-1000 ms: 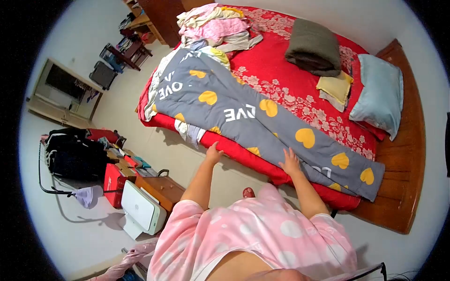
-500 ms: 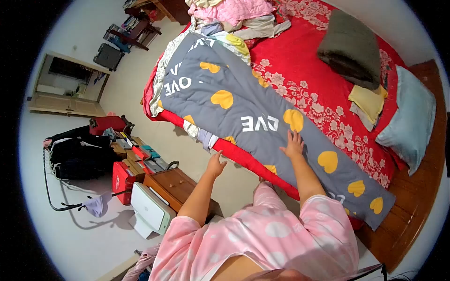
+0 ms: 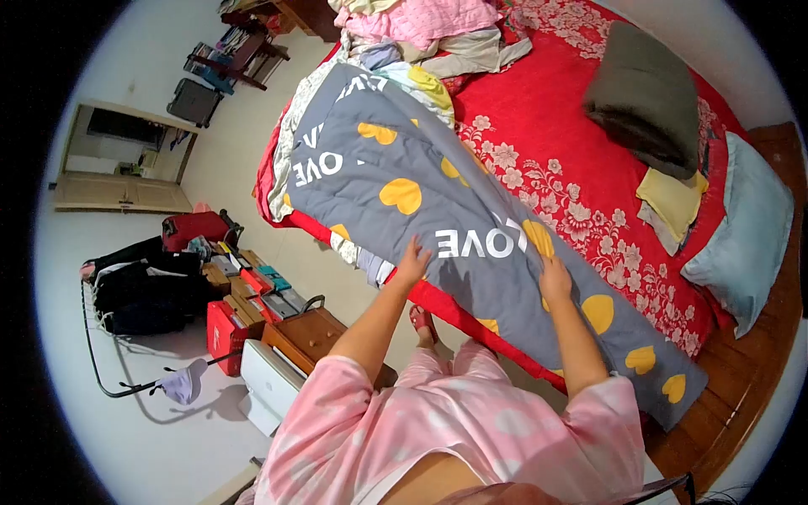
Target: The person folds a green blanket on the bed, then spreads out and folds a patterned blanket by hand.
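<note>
A grey quilt (image 3: 471, 282) with yellow hearts and white LOVE lettering lies folded lengthwise along the near side of the bed. My right hand (image 3: 555, 282) is closed on its upper layer, near a yellow heart, and creases run from the fingers. Over the quilt's near edge, my left hand (image 3: 412, 263) has its fingers stretched and apart, holding nothing. Whether it touches the cloth I cannot tell. Beneath the quilt, a red bedcover edge (image 3: 450, 310) and some pale patterned cloth (image 3: 347, 247) stick out.
On the red floral sheet (image 3: 581, 168) are a dark folded blanket (image 3: 644, 97), a yellow cushion (image 3: 673, 198) and a light blue pillow (image 3: 745, 236). Pink bedding (image 3: 429, 21) is heaped at the far end. A wooden cabinet (image 3: 311, 332), printer (image 3: 269, 379) and clothes rack (image 3: 105, 379) stand left.
My left hand has moved forward and right to the quilt's near edge. My right hand has closed on the quilt, whose upper layer has wrinkled. A sandalled foot now shows below.
</note>
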A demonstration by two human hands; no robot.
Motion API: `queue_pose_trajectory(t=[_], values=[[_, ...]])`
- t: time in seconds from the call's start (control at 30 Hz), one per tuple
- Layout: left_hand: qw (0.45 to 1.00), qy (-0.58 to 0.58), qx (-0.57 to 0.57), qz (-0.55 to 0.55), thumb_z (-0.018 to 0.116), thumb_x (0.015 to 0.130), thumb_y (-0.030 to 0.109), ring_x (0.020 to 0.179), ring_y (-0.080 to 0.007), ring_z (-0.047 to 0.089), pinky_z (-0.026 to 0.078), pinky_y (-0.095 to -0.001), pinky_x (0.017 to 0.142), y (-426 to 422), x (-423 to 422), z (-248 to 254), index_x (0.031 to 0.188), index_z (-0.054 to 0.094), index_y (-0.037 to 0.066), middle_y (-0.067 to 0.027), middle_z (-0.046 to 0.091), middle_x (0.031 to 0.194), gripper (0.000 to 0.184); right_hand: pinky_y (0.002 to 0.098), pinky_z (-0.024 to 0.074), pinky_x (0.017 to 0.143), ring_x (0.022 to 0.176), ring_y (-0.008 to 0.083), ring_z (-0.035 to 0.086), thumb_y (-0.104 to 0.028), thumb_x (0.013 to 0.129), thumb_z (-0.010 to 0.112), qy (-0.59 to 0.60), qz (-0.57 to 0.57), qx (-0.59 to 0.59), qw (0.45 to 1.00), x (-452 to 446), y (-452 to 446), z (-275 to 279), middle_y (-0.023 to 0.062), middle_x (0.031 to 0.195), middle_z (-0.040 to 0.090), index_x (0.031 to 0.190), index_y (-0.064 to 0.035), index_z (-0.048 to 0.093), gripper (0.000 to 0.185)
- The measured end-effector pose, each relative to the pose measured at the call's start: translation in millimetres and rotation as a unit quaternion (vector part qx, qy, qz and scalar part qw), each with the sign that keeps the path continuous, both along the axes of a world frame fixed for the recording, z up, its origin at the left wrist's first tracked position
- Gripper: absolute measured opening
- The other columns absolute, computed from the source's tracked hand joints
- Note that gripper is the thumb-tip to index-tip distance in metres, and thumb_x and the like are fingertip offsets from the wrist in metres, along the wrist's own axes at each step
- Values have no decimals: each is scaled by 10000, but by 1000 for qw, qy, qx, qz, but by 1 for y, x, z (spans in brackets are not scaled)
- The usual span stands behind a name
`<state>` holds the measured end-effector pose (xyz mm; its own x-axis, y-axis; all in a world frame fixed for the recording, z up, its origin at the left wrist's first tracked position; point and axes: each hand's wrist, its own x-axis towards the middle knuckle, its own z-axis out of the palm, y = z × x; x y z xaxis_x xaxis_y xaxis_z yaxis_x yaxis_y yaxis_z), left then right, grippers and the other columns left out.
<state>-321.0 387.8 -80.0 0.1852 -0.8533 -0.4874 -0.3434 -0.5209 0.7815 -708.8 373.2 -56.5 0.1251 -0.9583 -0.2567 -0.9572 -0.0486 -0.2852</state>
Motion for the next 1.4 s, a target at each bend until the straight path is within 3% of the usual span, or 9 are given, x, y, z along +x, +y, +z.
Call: queue_pose_trajectory(t=[0.07, 0.2, 0.3, 0.4, 0.53, 0.7, 0.93, 1.13, 1.4], values=[[992, 91, -32, 81, 652, 839, 316, 1237, -394, 422, 350, -387, 1019, -46, -20, 14, 1439, 201, 72, -301, 385, 1349, 790, 428, 485, 791, 931, 324, 553, -86, 767, 581, -9, 3, -59, 998, 1, 19, 30, 131, 1007, 529, 1142, -121, 563, 376], [945, -118, -271, 140, 652, 820, 206, 1289, -404, 333, 320, -404, 1047, -138, -46, 0, 1434, 242, 114, -307, 287, 1396, 744, 408, 488, 793, 968, 311, 534, -54, 729, 610, -21, -6, -39, 999, 16, 46, 56, 109, 1037, 515, 1122, -131, 586, 402], [937, -226, -263, -48, 606, 760, 42, 1291, -417, 316, 311, -403, 1057, -174, -52, 51, 1357, 403, 154, -274, 305, 1390, 640, 399, 484, 803, 982, 300, 528, -30, 711, 613, -44, -46, -51, 997, 27, 63, 66, 98, 1034, 516, 1108, -130, 595, 410], [916, -202, -248, -243, 549, 673, -62, 1295, -419, 300, 312, -402, 1059, -200, -28, 26, 1238, 537, 197, -239, 296, 1404, 621, 395, 481, 810, 984, 290, 525, -15, 701, 609, -53, -92, -82, 991, 29, 64, 68, 85, 1029, 516, 1094, -127, 600, 409], [750, -421, -383, -337, 618, 623, -49, 1282, -368, 345, 264, -491, 1070, -217, 0, 66, 1153, 603, 269, -107, 315, 1424, 618, 389, 474, 823, 987, 283, 520, -2, 691, 597, -44, -106, -75, 991, 32, 66, 79, 74, 1020, 520, 1088, -119, 607, 414], [695, -453, -228, -509, 623, 739, 158, 1178, -208, 496, 278, -496, 1050, -256, 17, 100, 1106, 617, 271, -36, 607, 1139, 384, 394, 457, 842, 985, 286, 515, 16, 675, 584, -44, -119, -79, 989, 38, 87, 97, 75, 1001, 529, 1061, -114, 625, 408], [743, -294, -390, -458, 535, 763, 67, 943, -315, 558, 432, -431, 799, -154, 76, 132, 1036, 599, 104, -112, 587, 956, 283, 397, 451, 846, 978, 304, 512, 13, 712, 540, -11, -209, -97, 973, 51, 136, 90, 101, 996, 526, 1088, -131, 628, 412], [737, -373, -116, -552, 580, 832, 251, 1077, -309, 526, 446, -426, 894, -8, 182, -21, 1211, 554, 274, -101, 541, 1197, 380, 400, 402, 965, 1140, 330, 447, 38, 747, 526, 45, -208, 170, 962, 97, 182, 14, 125, 1255, 436, 1344, -185, 410, 649], [870, -273, 48, -407, 627, 819, 324, 1287, -275, 375, 342, -513, 1005, -2, 192, -22, 1372, 378, 200, -83, 420, 1384, 619, 416, 334, 1045, 1265, 378, 363, 16, 746, 538, -65, -205, 201, 956, 124, 180, -3, 194, 1413, 317, 1420, -143, 279, 739]])
